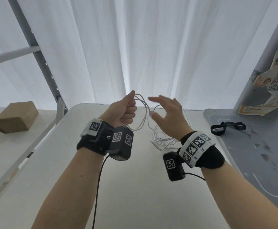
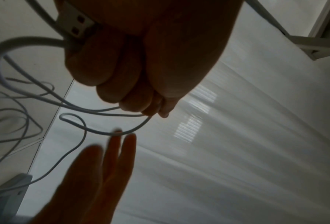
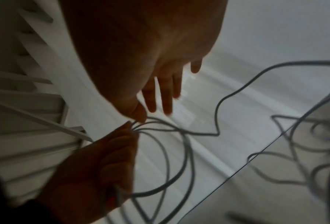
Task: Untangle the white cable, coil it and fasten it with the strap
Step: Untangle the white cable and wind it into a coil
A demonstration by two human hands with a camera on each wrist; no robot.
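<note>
The white cable [image 1: 141,111] hangs in round loops from the left hand [image 1: 126,111], raised above the pale counter [image 1: 135,187]; the rest of it lies in a loose tangle on the counter below the right hand [image 1: 168,118]. Off to the right, a black strap [image 1: 224,127] lies in flat loops on a grey mat [image 1: 259,154], well apart from the cable. A brown cardboard box [image 1: 14,117] sits on a surface to the left, beside a grey metal frame [image 1: 40,60], and white curtains [image 1: 135,47] hang behind. The left hand's fingers [image 2: 106,75] are curled tight round several turns of cable, with the flat metal plug [image 2: 75,25] sticking out below the fist. The right hand is spread open with straight fingers [image 3: 158,94], just beside the loops, gripping nothing. The cable looks thin, smooth and round.
</note>
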